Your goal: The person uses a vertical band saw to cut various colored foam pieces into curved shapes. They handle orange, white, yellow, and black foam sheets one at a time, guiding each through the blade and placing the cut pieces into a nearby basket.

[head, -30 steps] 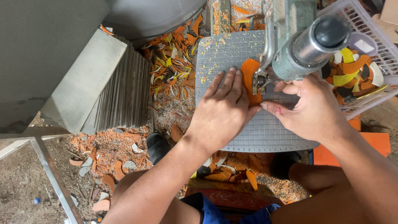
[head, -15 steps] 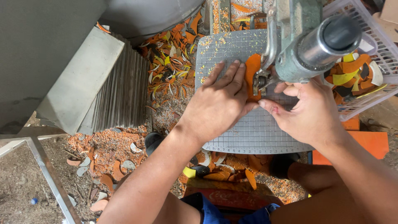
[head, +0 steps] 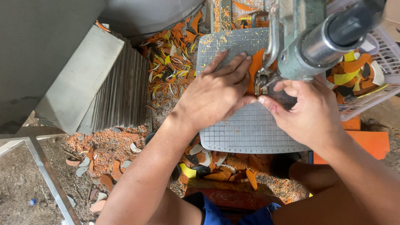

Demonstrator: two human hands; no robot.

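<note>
1. The left hand [head: 216, 93] lies flat, fingers spread, pressing an orange piece [head: 255, 68] onto the gridded cutting mat [head: 246, 129].
2. The right hand [head: 306, 112] curls its fingers by the piece under the green machine head [head: 308, 46]; its hold is hidden there.
3. A white plastic basket [head: 375, 98] of orange and yellow offcuts sits at right, cut off.
4. A stack of grey sheets [head: 112, 89] stands at left.

One camera, worn on the head, looks almost straight down, close over the gridded work plate [head: 250, 129]. No second view exists, so nothing is shared.
</note>
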